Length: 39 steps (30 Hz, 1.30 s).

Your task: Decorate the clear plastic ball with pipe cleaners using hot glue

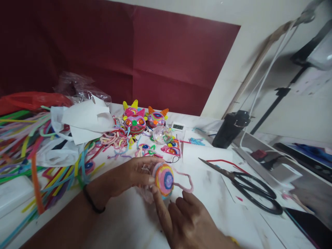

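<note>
My left hand is closed round the side of a small ball covered in coiled fuzzy pipe cleaner. Rings of pink, orange and yellow surround its blue centre. One long finger of my right hand presses the ball's lower left edge, while its other fingers are curled. A loose pink pipe cleaner loops out from the ball on the right, close above those curled fingers. Something clear and wispy hangs below my left fingers, too blurred to name. Just behind the ball lies a thin dark cord loop.
Finished animal-face ornaments stand at the back, near a clear plastic shell and a digital timer. Black-handled scissors lie to the right, by a phone. Many pipe cleaners and white paper cover the left.
</note>
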Motion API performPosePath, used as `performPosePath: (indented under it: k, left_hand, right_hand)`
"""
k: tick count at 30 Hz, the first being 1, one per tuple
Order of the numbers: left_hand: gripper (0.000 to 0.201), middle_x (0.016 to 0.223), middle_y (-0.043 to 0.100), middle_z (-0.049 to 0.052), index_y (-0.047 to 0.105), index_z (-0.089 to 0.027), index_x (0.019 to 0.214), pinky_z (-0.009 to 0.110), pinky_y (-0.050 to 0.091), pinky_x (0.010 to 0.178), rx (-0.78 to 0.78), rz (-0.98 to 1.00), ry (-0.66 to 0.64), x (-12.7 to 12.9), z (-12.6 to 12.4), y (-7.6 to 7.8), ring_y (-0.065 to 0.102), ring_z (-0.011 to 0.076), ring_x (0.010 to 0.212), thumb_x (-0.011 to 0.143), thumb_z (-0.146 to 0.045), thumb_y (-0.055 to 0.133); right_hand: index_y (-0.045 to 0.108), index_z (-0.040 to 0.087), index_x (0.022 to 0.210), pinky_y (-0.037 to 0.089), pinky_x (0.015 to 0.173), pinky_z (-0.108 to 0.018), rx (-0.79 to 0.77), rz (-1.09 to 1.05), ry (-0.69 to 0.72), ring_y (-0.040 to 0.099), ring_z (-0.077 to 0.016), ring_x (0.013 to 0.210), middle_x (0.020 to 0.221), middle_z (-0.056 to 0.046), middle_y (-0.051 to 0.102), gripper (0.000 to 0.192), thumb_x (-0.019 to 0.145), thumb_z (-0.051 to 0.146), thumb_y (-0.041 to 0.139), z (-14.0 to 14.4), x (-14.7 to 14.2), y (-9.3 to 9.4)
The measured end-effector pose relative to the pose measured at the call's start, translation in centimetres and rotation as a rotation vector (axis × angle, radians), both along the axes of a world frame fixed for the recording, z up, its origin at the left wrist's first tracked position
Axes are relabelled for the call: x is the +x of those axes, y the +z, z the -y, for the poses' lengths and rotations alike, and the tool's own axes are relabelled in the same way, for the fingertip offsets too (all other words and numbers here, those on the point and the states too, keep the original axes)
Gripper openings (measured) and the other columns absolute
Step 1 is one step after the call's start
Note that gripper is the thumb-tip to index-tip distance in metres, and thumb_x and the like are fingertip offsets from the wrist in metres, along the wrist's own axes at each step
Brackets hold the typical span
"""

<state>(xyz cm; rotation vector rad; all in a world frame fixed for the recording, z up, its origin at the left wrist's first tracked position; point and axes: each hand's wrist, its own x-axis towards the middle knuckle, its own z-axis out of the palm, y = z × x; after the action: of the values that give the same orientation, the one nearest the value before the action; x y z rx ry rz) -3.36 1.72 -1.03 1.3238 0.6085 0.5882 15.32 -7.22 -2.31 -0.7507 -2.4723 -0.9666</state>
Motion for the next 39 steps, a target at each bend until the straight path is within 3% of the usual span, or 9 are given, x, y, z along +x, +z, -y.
performPosePath:
  k: [9,16,25,34,39]
  left_hand:
    - [0.054,0.108,0.07,0.008,0.058,-0.02,0.126,0.039,0.047,0.085,0.001,-0.01,-0.012,-0.1,0.2,0.2,0.062,0.028,0.102,0.074,-0.022,0.071]
    - [0.046,0.098,0.071,0.007,0.063,-0.02,0.119,0.034,0.047,0.075,-0.027,-0.005,0.031,0.0,0.4,0.2,0.063,0.0236,0.087,0.074,-0.022,0.07]
    - [0.044,0.094,0.071,0.005,0.065,-0.02,0.113,0.03,0.045,0.071,-0.06,0.016,0.024,0.3,0.5,0.3,0.062,0.0215,0.084,0.07,-0.02,0.072]
    - [0.033,0.092,0.068,0.005,0.064,-0.019,0.106,0.029,0.047,0.069,-0.17,0.081,0.047,0.7,0.8,0.3,0.062,0.0182,0.078,0.075,-0.024,0.072]
    - [0.032,0.088,0.068,0.004,0.063,-0.018,0.1,0.028,0.045,0.067,-0.198,0.079,0.076,1.0,1.0,0.5,0.062,0.0179,0.076,0.069,-0.023,0.073]
  right_hand:
    - [0.057,-0.008,0.114,0.04,0.051,-0.035,0.005,0.048,0.004,0.049,-0.0175,0.04,0.049,-0.002,0.058,0.039,0.081,-0.003,0.038,0.1,0.3,-0.2]
    - [0.059,-0.007,0.112,0.042,0.05,-0.034,0.014,0.039,0.006,0.049,-0.017,0.039,0.047,0.0,0.057,0.038,0.078,-0.004,0.042,0.1,0.0,0.2]
    - [0.055,-0.008,0.119,0.042,0.048,-0.033,0.07,0.078,-0.029,0.048,-0.0153,0.04,0.047,0.001,0.056,0.041,0.08,-0.005,0.044,0.3,0.1,-1.0]
    - [0.057,-0.003,0.118,0.045,0.045,-0.029,0.03,0.132,-0.076,0.053,-0.013,0.04,0.049,0.002,0.061,0.036,0.083,-0.006,0.05,1.0,-0.1,0.2]
    - [0.057,-0.003,0.119,0.046,0.044,-0.031,0.013,0.157,-0.1,0.054,-0.0147,0.038,0.05,0.001,0.062,0.042,0.079,-0.012,0.049,1.2,-0.2,0.2]
